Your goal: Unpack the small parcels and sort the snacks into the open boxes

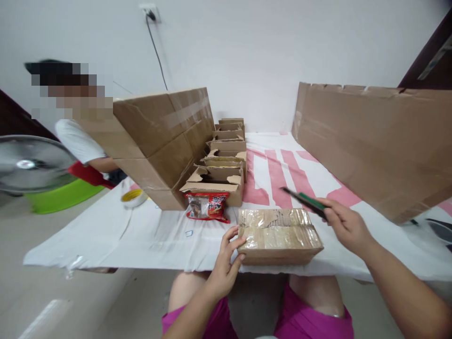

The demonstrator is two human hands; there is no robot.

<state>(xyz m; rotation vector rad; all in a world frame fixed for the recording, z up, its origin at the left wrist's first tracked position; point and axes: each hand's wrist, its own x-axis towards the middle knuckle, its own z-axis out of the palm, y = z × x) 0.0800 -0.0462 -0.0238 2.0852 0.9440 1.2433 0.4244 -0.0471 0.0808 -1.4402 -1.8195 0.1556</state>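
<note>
A small cardboard box (280, 240), its top covered with shiny clear tape, lies at the table's front edge. My left hand (228, 261) grips the box's left end, thumb and fingers around its corner. Above and to the right of the box, my right hand (344, 226) is closed around a green and black utility knife (307, 202). The knife points left over the far side of the box, apart from it. A red snack packet (207, 207) with a clear window lies just left of the box, against a row of open cartons (222, 176).
Stacked large cartons (158, 136) stand at left, and a big cardboard panel (370, 146) at right. A tape roll (133, 197) lies on the white-and-pink cloth (141, 242). Behind the left cartons sits another person (79, 141), near a fan (30, 165). Dark-handled scissors (439, 230) lie far right, partly cut off.
</note>
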